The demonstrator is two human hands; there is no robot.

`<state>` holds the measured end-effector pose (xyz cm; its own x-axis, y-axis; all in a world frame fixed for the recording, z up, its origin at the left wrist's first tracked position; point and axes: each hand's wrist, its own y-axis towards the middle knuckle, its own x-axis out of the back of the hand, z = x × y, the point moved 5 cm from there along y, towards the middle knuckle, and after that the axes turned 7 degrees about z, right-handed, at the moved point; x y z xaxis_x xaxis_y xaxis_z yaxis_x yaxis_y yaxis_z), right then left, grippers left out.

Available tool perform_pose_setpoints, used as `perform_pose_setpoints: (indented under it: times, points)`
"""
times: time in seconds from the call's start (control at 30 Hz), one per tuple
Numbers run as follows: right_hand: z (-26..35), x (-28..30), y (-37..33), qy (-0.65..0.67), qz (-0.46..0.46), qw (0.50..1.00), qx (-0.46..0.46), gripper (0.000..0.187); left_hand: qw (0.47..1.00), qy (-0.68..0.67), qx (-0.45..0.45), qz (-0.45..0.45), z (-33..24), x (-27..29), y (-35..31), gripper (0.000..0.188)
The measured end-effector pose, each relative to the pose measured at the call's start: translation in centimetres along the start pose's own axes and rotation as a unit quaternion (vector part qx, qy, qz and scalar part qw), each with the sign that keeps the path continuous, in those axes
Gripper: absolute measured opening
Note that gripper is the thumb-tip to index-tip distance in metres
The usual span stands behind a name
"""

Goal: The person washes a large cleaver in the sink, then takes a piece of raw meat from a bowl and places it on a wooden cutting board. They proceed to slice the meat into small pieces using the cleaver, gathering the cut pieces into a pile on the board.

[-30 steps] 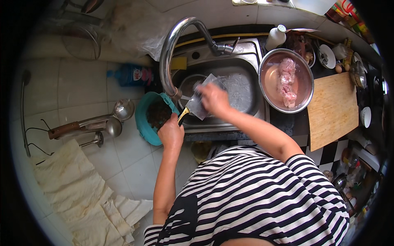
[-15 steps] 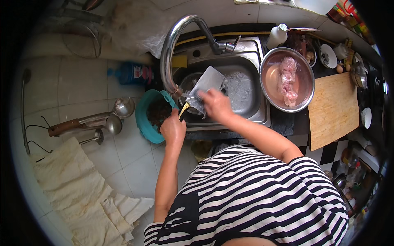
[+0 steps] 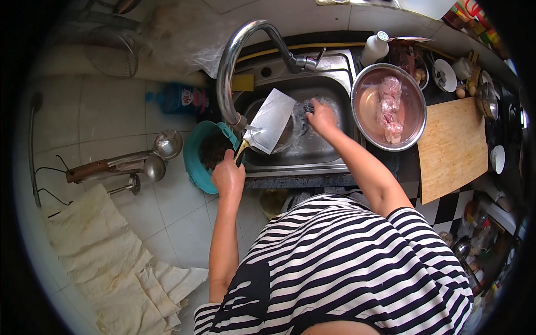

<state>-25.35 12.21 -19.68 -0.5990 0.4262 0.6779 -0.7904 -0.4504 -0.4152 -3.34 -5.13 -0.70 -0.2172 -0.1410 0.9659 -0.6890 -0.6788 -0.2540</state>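
Observation:
My left hand (image 3: 228,177) is closed round the yellow-and-black handle of a cleaver (image 3: 273,120). Its broad, wet blade lies tilted under the tap (image 3: 228,67), above the left part of the steel sink (image 3: 341,66), and a little water runs onto it near the handle. In the sink, right of the blade and apart from it, my right hand (image 3: 324,118) pinches a dark grey scrubber (image 3: 309,106) that looks like wire mesh. Shallow water and some wet mess lie on the sink bottom beneath that hand.
Right of the sink stands a steel bowl (image 3: 420,125) holding pinkish water and raw meat (image 3: 390,109). Beyond it lies a wooden board (image 3: 452,151). A white bottle (image 3: 374,49) is behind the bowl. A turquoise basin (image 3: 194,151) with dark contents sits left; ladles (image 3: 167,145) hang farther left.
My right hand has moved away from the blade, right and slightly up, carrying the scrubber into the sink. My left hand has shifted slightly left and down, and the blade now shows more fully.

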Motion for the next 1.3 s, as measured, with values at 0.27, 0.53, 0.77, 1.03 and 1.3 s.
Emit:
perform_pose_setpoints:
  times: [0.27,0.53,0.77,1.03,1.3]
  points:
    - [-0.9,9.1,11.3,0.338,-0.239,0.91,-0.009,0.063,1.0,-0.021,0.017,-0.006,-1.4,1.1,-1.1,0.027]
    - [7.3,9.0,8.3,0.301,-0.239,0.916,0.116,0.048,0.999,-0.031,-0.011,0.006,-2.8,1.2,-1.3,0.033]
    - [8.4,0.7,-13.7,0.469,0.342,0.814,-0.026,0.082,0.998,0.031,-0.038,0.03,-6.5,0.6,-3.2,0.031]
    - [6.7,-4.4,-13.7,0.688,0.288,0.637,-0.194,0.02,0.981,0.027,-0.192,0.003,-13.2,-0.2,-9.3,0.031]
    - [1.9,4.3,-16.8,0.655,0.495,0.567,-0.069,0.008,0.67,-0.674,-0.152,0.273,-6.6,3.6,-15.9,0.06]
